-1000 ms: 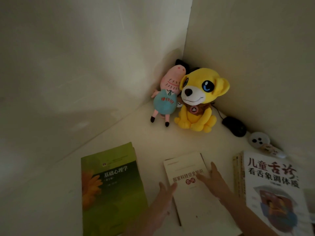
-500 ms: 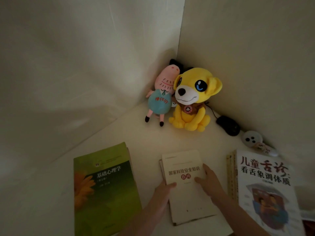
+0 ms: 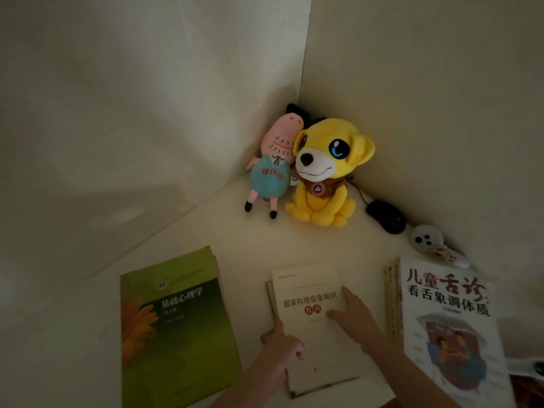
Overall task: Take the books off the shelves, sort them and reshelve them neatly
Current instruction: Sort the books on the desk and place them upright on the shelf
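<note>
Left grip [image 3: 281, 346] pinched cream book [image 3: 309, 290] at left edge | right grip [image 3: 354, 316] flat, released, on cover | likely light, bendy paperback; hold both side edges

Green book [image 3: 176, 325] cut off below, black toy [image 3: 294, 109], perhaps plush, mostly hidden

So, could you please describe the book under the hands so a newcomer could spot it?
In front of the yellow plush dog in the corner, three book piles lie flat in a row. The cream book tops the middle pile, between the green sunflower book and the white illustrated book. It alone has a plain cover with two small red characters.
</note>
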Action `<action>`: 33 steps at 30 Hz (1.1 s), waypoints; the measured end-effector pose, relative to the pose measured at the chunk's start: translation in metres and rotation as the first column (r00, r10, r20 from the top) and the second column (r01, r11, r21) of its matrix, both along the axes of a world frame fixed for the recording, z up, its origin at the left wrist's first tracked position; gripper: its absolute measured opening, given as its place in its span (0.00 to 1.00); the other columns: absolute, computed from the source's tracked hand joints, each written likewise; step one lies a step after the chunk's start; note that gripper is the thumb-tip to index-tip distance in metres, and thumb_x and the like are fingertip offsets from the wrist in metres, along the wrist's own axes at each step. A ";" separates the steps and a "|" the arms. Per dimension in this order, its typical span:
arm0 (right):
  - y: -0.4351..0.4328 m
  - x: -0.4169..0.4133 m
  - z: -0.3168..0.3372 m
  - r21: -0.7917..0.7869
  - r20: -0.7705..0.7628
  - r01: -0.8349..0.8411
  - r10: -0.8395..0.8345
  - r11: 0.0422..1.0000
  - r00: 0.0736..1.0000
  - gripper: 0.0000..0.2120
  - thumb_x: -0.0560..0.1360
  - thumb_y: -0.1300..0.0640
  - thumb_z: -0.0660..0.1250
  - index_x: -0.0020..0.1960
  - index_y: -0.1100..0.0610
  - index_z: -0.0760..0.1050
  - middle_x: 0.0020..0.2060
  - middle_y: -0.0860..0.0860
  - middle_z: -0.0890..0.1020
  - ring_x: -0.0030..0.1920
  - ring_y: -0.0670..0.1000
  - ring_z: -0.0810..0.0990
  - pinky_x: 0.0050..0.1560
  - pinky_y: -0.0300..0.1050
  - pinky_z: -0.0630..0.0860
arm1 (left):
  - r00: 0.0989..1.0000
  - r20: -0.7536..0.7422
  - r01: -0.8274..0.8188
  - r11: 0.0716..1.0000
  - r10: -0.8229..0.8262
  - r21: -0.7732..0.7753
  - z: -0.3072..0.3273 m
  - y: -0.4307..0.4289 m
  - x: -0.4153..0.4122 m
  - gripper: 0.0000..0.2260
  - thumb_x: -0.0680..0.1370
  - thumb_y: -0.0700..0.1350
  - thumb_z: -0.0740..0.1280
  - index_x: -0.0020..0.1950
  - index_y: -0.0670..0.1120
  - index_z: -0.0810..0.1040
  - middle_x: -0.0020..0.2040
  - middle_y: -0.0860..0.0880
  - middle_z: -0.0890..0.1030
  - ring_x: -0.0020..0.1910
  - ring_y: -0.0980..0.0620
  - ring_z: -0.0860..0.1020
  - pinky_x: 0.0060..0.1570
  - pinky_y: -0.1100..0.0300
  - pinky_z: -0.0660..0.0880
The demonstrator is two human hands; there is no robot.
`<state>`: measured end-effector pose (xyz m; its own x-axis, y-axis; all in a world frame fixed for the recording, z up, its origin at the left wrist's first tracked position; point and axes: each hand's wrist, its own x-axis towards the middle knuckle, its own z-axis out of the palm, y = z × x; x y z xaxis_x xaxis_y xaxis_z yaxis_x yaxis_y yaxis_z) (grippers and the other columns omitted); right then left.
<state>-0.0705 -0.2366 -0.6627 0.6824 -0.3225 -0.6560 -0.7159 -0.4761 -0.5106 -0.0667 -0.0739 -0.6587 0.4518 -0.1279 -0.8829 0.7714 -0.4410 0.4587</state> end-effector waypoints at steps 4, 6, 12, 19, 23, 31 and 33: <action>0.009 0.000 0.001 0.033 -0.008 -0.014 0.014 0.999 1.000 0.36 0.76 0.57 0.66 0.78 0.59 0.51 0.70 0.58 0.65 0.70 0.57 0.65 0.69 0.48 0.64 | 1.000 -0.028 0.011 0.997 -0.009 0.080 0.010 0.005 0.003 0.53 0.53 0.40 0.67 0.77 0.47 0.50 0.69 0.41 0.63 0.67 0.44 0.65 0.59 0.57 0.72; 0.014 0.001 0.001 0.075 -0.007 -0.019 0.020 0.997 1.000 0.36 0.76 0.56 0.66 0.78 0.59 0.50 0.70 0.58 0.65 0.70 0.56 0.65 0.69 0.48 0.64 | 0.997 -0.023 0.072 0.983 -0.069 0.168 0.018 0.008 0.004 0.49 0.64 0.39 0.70 0.77 0.43 0.44 0.71 0.40 0.58 0.70 0.43 0.61 0.65 0.56 0.67; 0.016 -0.001 0.014 0.007 0.171 -0.066 0.063 0.998 0.983 0.30 0.78 0.55 0.65 0.75 0.60 0.58 0.70 0.57 0.63 0.69 0.54 0.65 0.67 0.42 0.62 | 0.982 0.140 0.093 0.970 -0.126 0.223 0.031 -0.001 0.004 0.44 0.76 0.40 0.65 0.75 0.45 0.31 0.76 0.41 0.42 0.75 0.43 0.48 0.72 0.53 0.56; -0.123 -0.038 0.043 -0.397 0.435 0.125 0.066 0.909 0.898 0.38 0.65 0.35 0.67 0.72 0.46 0.64 0.75 0.55 0.61 0.73 0.62 0.58 0.70 0.57 0.53 | 0.834 0.462 0.422 0.888 -0.300 -0.185 0.058 -0.078 -0.001 0.53 0.62 0.63 0.73 0.71 0.68 0.35 0.77 0.46 0.42 0.76 0.47 0.48 0.69 0.48 0.58; -0.171 -0.077 0.036 -0.354 0.324 0.098 0.024 0.930 0.946 0.44 0.55 0.24 0.57 0.69 0.36 0.57 0.76 0.54 0.57 0.76 0.58 0.54 0.74 0.60 0.52 | 0.760 0.453 0.586 0.792 -0.465 -0.171 0.055 -0.116 -0.003 0.46 0.72 0.52 0.72 0.73 0.66 0.38 0.77 0.47 0.39 0.76 0.45 0.48 0.70 0.48 0.58; -0.201 -0.124 0.006 -0.230 0.386 0.089 0.006 0.969 0.923 0.39 0.63 0.32 0.69 0.70 0.34 0.56 0.74 0.50 0.56 0.75 0.63 0.57 0.71 0.67 0.58 | 0.736 0.437 0.614 0.782 -0.518 -0.107 0.033 -0.151 -0.001 0.47 0.71 0.53 0.73 0.74 0.64 0.39 0.77 0.47 0.48 0.76 0.44 0.47 0.72 0.43 0.54; -0.205 -0.127 0.003 -0.181 0.382 0.107 -0.030 0.978 0.923 0.44 0.61 0.32 0.71 0.71 0.42 0.57 0.74 0.46 0.51 0.76 0.61 0.54 0.72 0.65 0.57 | 0.724 0.481 0.617 0.776 -0.495 -0.130 0.031 -0.162 -0.002 0.45 0.69 0.55 0.73 0.71 0.70 0.42 0.74 0.48 0.58 0.74 0.45 0.54 0.71 0.42 0.59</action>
<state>-0.1970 -0.4414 -0.6593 0.8374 -0.4724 -0.2749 -0.5239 -0.5503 -0.6502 -0.0688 -0.2354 -0.6273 0.5205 -0.6682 -0.5315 0.1445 -0.5446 0.8262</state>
